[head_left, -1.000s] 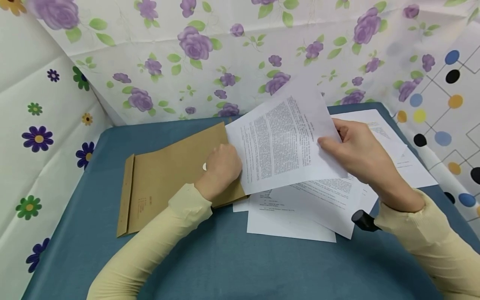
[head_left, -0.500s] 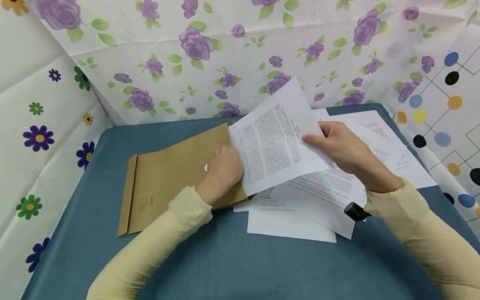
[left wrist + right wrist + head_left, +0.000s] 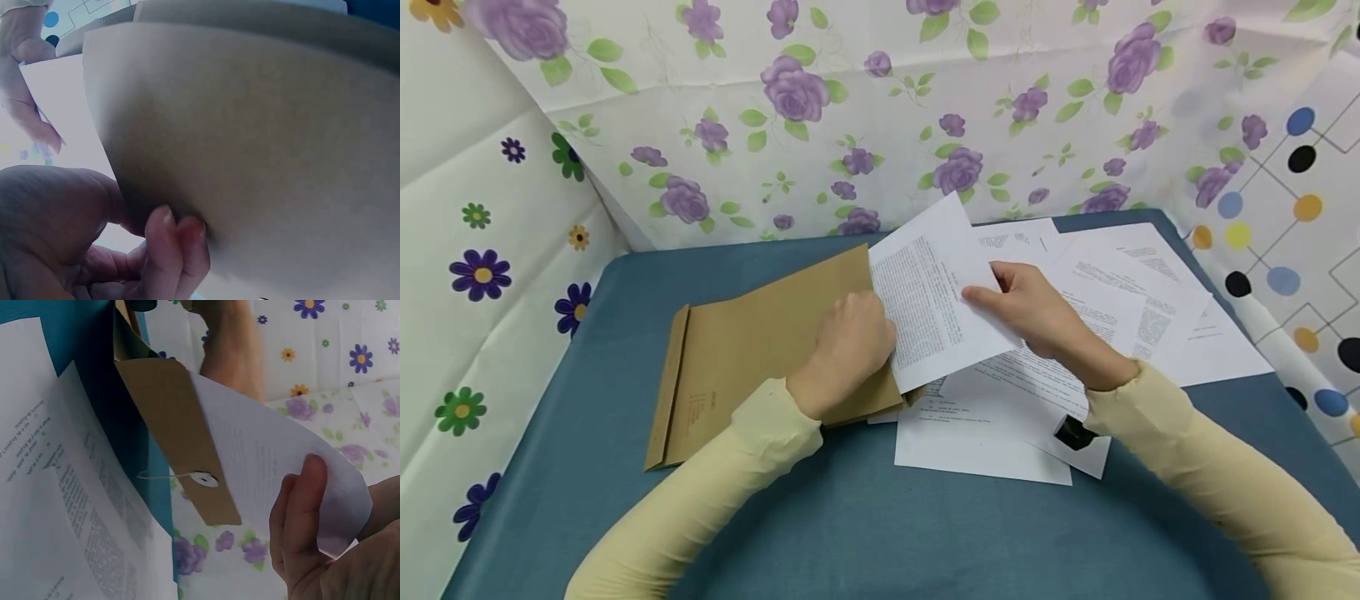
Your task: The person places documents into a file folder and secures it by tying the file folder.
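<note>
My left hand (image 3: 850,346) grips the open edge of a brown paper envelope (image 3: 752,350), lifting that end above the table. In the left wrist view the fingers of that hand (image 3: 172,250) curl against the envelope (image 3: 250,137). A printed sheet of paper (image 3: 917,292) reaches into the envelope's mouth, its left part hidden inside. My right hand (image 3: 1033,312) pinches the sheet's outer end between thumb and fingers. The right wrist view shows the right hand (image 3: 306,525) on the sheet (image 3: 250,437), beside the envelope's flap (image 3: 169,431) with a white string button (image 3: 205,479).
Several loose printed sheets (image 3: 985,446) lie overlapping on the blue tablecloth (image 3: 865,533), under and behind my right arm. A black device (image 3: 1075,433) sticks out at the right wrist. Flower-patterned sheeting (image 3: 880,125) stands behind the table.
My right hand has moved left, sliding the printed sheet deeper into the envelope. The envelope has shifted slightly right, with my left hand keeping its grip on the edge.
</note>
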Tool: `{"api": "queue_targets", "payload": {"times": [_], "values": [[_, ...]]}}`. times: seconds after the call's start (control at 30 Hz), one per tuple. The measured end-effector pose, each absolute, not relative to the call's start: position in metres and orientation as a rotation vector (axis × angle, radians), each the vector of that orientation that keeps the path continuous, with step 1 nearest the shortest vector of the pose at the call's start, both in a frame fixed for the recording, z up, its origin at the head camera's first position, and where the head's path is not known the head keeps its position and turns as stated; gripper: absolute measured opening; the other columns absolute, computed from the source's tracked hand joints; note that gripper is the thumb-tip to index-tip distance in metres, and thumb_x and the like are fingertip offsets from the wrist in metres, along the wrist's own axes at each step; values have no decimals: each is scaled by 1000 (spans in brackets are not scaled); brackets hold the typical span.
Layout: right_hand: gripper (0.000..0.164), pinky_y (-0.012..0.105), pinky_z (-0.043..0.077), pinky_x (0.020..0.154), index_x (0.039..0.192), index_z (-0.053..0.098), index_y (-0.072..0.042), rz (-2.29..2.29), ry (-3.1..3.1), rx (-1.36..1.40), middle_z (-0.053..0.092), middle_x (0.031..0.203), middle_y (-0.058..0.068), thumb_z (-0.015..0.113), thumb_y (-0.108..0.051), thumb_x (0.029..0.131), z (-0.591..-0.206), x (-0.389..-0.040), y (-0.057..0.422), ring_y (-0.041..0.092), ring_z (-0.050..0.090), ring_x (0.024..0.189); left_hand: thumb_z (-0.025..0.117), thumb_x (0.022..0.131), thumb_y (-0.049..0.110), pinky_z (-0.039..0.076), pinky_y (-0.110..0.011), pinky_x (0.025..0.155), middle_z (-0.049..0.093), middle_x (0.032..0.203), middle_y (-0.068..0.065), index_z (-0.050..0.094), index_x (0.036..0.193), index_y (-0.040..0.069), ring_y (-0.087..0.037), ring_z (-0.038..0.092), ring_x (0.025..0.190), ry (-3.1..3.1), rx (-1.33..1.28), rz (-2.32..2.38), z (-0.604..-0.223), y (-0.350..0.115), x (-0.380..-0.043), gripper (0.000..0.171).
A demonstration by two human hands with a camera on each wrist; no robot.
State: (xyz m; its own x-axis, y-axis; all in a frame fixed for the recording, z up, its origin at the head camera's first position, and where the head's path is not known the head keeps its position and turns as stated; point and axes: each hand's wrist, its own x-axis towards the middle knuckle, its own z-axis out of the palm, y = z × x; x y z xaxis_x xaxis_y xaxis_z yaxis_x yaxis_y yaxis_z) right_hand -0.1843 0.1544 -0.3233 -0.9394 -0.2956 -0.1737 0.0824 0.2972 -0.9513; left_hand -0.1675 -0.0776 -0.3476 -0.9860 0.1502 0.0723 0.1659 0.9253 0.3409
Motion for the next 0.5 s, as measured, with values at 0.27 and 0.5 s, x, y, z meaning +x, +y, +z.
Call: {"api": "queue_targets", "payload": {"times": [0.27, 0.5], "values": [[26, 33, 59, 60, 121, 62, 2, -1683, 2413, -247, 71, 109, 19, 62, -18, 104, -339, -180, 138, 19, 72, 74, 52, 89, -2, 31, -26, 42, 54, 65, -9, 58, 69, 3, -17, 41, 51, -3072, -230, -625, -339, -78, -170, 22], [27, 34, 58, 56, 119, 60, 3, -1689, 2529, -395, 70, 104, 17, 65, -18, 102, -344, -178, 120, 22, 72, 72, 54, 90, 1, 35, -27, 41, 57, 66, -10, 60, 72, 2, -20, 50, 50, -3074, -302, -581, -334, -79, -171, 19]]}}
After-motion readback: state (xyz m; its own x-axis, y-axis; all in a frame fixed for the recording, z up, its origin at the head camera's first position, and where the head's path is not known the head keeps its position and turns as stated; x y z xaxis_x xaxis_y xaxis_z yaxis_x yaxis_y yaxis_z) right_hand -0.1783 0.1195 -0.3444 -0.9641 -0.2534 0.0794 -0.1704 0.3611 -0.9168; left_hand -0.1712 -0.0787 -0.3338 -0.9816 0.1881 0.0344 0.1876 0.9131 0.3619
